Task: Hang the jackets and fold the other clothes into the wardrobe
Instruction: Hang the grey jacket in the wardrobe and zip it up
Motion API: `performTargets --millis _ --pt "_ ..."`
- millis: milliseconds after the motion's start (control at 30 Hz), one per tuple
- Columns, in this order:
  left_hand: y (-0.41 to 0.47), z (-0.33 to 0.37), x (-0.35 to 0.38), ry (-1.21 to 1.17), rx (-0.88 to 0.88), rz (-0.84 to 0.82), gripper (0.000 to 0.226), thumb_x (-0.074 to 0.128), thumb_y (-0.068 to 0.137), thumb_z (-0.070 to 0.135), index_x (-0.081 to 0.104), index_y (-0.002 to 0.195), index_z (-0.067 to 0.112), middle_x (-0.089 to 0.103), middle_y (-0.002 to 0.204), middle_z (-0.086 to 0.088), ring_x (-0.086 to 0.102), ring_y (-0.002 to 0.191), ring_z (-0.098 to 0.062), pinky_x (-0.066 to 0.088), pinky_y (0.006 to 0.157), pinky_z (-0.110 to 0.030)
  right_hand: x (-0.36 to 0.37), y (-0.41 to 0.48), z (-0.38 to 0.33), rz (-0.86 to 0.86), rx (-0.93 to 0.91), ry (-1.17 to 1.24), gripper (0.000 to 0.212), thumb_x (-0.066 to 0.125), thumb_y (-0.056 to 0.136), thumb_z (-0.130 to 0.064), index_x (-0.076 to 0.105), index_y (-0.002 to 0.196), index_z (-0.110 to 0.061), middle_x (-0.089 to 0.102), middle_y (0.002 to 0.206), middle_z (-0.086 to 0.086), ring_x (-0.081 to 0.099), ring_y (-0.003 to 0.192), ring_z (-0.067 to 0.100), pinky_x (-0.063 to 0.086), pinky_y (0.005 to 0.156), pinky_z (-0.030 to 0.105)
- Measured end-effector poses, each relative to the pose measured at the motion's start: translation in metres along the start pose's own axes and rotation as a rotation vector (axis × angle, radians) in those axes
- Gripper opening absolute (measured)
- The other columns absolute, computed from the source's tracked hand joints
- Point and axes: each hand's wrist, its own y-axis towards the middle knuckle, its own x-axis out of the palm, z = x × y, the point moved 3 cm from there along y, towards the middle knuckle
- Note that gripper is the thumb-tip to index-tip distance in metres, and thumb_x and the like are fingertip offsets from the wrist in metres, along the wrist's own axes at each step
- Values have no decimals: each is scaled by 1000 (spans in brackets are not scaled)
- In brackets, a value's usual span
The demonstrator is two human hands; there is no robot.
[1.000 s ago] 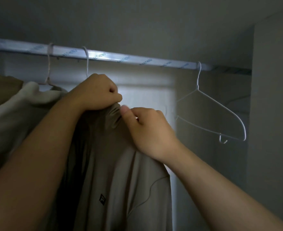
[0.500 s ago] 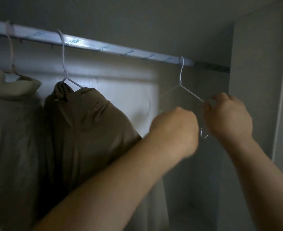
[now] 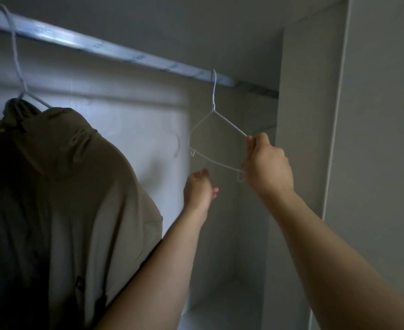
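An empty white wire hanger point(image 3: 214, 129) hangs by its hook from the silver wardrobe rail point(image 3: 115, 52). My right hand point(image 3: 267, 166) grips the hanger's right shoulder end. My left hand point(image 3: 199, 189) hovers just below the hanger's lower bar with loosely curled fingers, holding nothing. To the left a beige jacket point(image 3: 82, 186) hangs on another white hanger point(image 3: 17, 67) on the same rail.
The wardrobe's right side wall point(image 3: 308, 115) stands close beside my right hand. A pale shelf point(image 3: 220, 308) lies low in the compartment. The lit back panel point(image 3: 129, 129) shows between the jacket and the empty hanger.
Both hands left the jacket's collar and moved right to the empty hanger. My right hand took hold of its right end; my left hand has since dropped below the bar.
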Motion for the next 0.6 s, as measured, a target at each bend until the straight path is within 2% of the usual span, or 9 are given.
performTargets --millis 100,200,333,367,433,500,533,600 --pt "7 16 6 -159 -34 -79 18 41 106 34 50 108 19 57 108 -2 71 80 -26 60 70 -37 -9 3 -5 35 -15 129 39 22 106 -47 46 95 -18 67 87 14 60 77 39 51 69 44" --pt "7 26 11 -170 -1 -124 20 42 106 36 47 116 20 56 116 -5 69 83 -29 58 76 -40 -17 -4 -3 56 -1 169 42 22 105 -50 48 101 -17 68 88 14 62 77 40 55 71 48" --pt "-3 23 16 -162 -14 -189 47 48 103 40 43 141 14 49 128 -3 71 83 -28 61 74 -39 -30 -35 8 110 43 203 43 28 104 -51 49 92 -16 69 81 11 61 63 41 55 61 48" --pt "-5 18 16 -123 1 -190 55 49 102 43 38 147 14 46 131 1 71 89 -28 61 76 -39 -34 -45 11 137 42 207 43 31 104 -50 51 90 -15 69 78 10 61 61 40 55 59 48" --pt "-8 8 16 51 114 -141 69 51 99 47 27 155 15 43 140 3 64 114 -30 55 95 -44 -45 -65 17 179 42 218 44 38 104 -47 56 84 -13 68 72 7 61 57 37 54 57 48" --pt "-15 -1 14 342 317 -56 76 52 98 50 22 157 12 32 158 -9 39 142 -31 35 116 -41 -57 -82 24 194 58 201 45 43 102 -48 59 78 -13 67 66 5 62 55 33 54 58 46" --pt "-20 -7 13 472 400 -20 78 53 97 50 21 157 11 23 162 -15 28 147 -31 27 118 -38 -63 -90 27 184 75 183 46 46 100 -50 61 75 -15 67 63 4 64 54 31 55 59 43" --pt "-32 -21 15 616 469 -11 84 59 94 49 20 157 11 15 164 -19 21 150 -32 21 119 -38 -71 -103 35 101 142 165 45 49 98 -52 62 72 -19 66 57 4 65 48 24 55 55 37"
